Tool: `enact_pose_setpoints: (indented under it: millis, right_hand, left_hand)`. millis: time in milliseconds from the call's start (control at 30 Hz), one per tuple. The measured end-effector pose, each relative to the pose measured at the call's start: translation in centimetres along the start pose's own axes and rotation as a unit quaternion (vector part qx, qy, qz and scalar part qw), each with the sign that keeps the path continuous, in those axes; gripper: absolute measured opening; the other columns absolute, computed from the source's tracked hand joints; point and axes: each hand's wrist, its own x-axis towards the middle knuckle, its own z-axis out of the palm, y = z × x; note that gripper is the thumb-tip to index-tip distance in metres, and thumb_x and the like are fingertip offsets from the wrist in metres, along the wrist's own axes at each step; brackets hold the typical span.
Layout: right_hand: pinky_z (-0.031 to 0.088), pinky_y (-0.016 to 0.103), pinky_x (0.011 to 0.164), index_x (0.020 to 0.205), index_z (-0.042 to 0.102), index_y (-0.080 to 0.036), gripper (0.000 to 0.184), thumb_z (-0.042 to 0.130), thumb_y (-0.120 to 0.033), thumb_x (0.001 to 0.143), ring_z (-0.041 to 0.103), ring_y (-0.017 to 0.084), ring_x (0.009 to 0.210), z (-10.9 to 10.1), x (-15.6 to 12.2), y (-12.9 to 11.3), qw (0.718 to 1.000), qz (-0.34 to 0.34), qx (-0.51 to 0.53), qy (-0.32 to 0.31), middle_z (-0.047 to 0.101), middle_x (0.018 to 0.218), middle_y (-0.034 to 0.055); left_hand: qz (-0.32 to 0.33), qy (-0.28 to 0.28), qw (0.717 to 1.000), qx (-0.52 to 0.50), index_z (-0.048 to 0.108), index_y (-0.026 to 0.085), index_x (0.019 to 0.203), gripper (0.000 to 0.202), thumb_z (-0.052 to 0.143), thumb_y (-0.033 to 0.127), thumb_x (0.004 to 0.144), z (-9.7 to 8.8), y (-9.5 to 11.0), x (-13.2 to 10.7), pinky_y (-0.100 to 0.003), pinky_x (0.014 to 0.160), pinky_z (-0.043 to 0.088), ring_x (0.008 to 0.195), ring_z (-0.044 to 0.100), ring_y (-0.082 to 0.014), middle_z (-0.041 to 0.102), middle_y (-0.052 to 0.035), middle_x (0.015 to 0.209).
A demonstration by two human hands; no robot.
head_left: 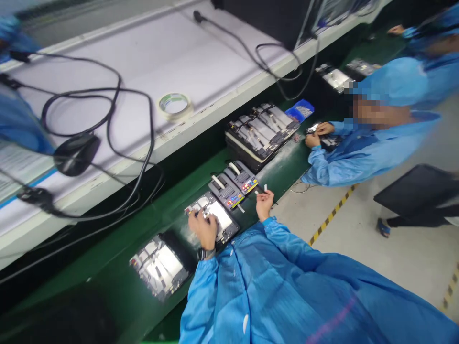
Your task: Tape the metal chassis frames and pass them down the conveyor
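My left hand (203,229), with a dark watch at the wrist, rests on an opened tablet-like device (220,215) with a bright silver panel inside. Its fingers are bent and apart, touching the upper left part; anything small beneath them is hidden. My right hand (264,205) is raised just right of two grey tape dispensers (227,191) with lit red digits and coloured buttons. Its fingertips pinch a small white strip (266,188). Another pale strip (241,209) sticks out of the nearer dispenser's front.
A second opened device (159,267) lies to the left on the green bench (118,286). Further right stand stacked devices (261,131) and a blue tray (300,111). A co-worker (373,143) handles parts there. A white shelf (215,62) holds a tape roll (174,105), mouse (77,154) and cables.
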Motion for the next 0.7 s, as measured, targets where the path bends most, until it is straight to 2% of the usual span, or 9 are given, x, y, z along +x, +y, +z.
enact_pose_setpoints:
  millis: [67, 133, 200, 300, 400, 500, 600, 700]
  right_hand:
    - [0.053, 0.028, 0.073, 0.135, 0.040, -0.020, 0.052, 0.063, -0.028, 0.088, 0.061, 0.016, 0.078, -0.7, -1.0, -0.8, 0.994, -0.100, -0.020, -0.025, 0.064, 0.104, 0.0058]
    - [0.055, 0.032, 0.077, 0.139, 0.041, -0.021, 0.055, 0.064, -0.033, 0.091, 0.063, 0.018, 0.086, -0.4, -1.9, -1.9, 0.976, -0.198, -0.040, -0.086, 0.062, 0.114, 0.0094]
    - [0.056, 0.037, 0.086, 0.143, 0.042, -0.021, 0.056, 0.064, -0.035, 0.093, 0.063, 0.022, 0.096, 1.0, -2.5, -3.0, 0.946, -0.275, -0.067, -0.158, 0.061, 0.121, 0.0123]
    - [0.052, 0.043, 0.098, 0.147, 0.043, -0.021, 0.056, 0.062, -0.031, 0.095, 0.061, 0.025, 0.104, 4.4, -2.9, -4.4, 0.892, -0.353, -0.120, -0.254, 0.061, 0.121, 0.0122]
    - [0.049, 0.044, 0.104, 0.149, 0.043, -0.020, 0.056, 0.057, -0.021, 0.094, 0.060, 0.026, 0.109, 8.1, -2.9, -5.0, 0.843, -0.399, -0.163, -0.322, 0.061, 0.122, 0.0123]
    - [0.048, 0.043, 0.107, 0.150, 0.042, -0.019, 0.058, 0.053, -0.016, 0.093, 0.057, 0.027, 0.119, 10.4, -2.5, -5.1, 0.819, -0.421, -0.187, -0.342, 0.059, 0.129, 0.0139]
    - [0.049, 0.043, 0.106, 0.149, 0.042, -0.019, 0.057, 0.051, -0.016, 0.093, 0.058, 0.027, 0.120, 10.9, -2.2, -4.8, 0.824, -0.417, -0.188, -0.335, 0.059, 0.128, 0.0146]
    - [0.050, 0.045, 0.102, 0.147, 0.043, -0.015, 0.056, 0.052, -0.021, 0.093, 0.059, 0.029, 0.116, 10.2, -2.2, -4.3, 0.823, -0.421, -0.182, -0.334, 0.060, 0.126, 0.0168]
  left_hand:
    - [0.011, -0.043, 0.999, 0.022, 0.057, 0.013, 0.139, 0.055, 0.059, 0.040, 0.091, 0.1, 1.3, 0.8, -0.061, 0.118, 0.027, 0.146, 0.033, -0.0403, 0.040, -0.0231, 0.155]
    - [0.019, -0.066, 0.997, 0.043, 0.052, 0.012, 0.142, 0.063, 0.062, 0.046, 0.090, 0.5, 2.1, 1.9, -0.063, 0.120, 0.020, 0.150, 0.027, -0.0410, 0.034, -0.0240, 0.159]
    - [0.018, -0.067, 0.996, 0.060, 0.049, 0.011, 0.143, 0.067, 0.062, 0.050, 0.090, 0.7, 2.3, 2.9, -0.062, 0.121, 0.016, 0.152, 0.022, -0.0410, 0.031, -0.0250, 0.161]
    - [0.008, -0.058, 0.996, 0.071, 0.049, 0.011, 0.144, 0.064, 0.059, 0.047, 0.092, 0.6, 1.8, 4.4, -0.061, 0.122, 0.016, 0.152, 0.023, -0.0393, 0.031, -0.0246, 0.162]
    - [0.039, -0.081, 0.994, 0.064, 0.056, 0.018, 0.139, 0.050, 0.057, 0.040, 0.094, 0.3, 1.3, 5.5, -0.055, 0.122, 0.020, 0.151, 0.027, -0.0352, 0.037, -0.0190, 0.159]
    - [0.068, -0.098, 0.991, 0.054, 0.062, 0.021, 0.131, 0.042, 0.059, 0.041, 0.094, 0.4, 1.7, 6.1, -0.052, 0.121, 0.021, 0.149, 0.030, -0.0339, 0.042, -0.0167, 0.156]
    - [0.035, -0.087, 0.994, 0.048, 0.060, 0.017, 0.130, 0.046, 0.062, 0.042, 0.092, 0.8, 2.5, 6.3, -0.054, 0.119, 0.022, 0.146, 0.033, -0.0357, 0.043, -0.0202, 0.153]
    - [-0.004, -0.077, 0.996, 0.034, 0.061, 0.016, 0.127, 0.043, 0.064, 0.039, 0.092, 0.7, 3.1, 6.3, -0.055, 0.118, 0.023, 0.144, 0.035, -0.0355, 0.046, -0.0208, 0.149]
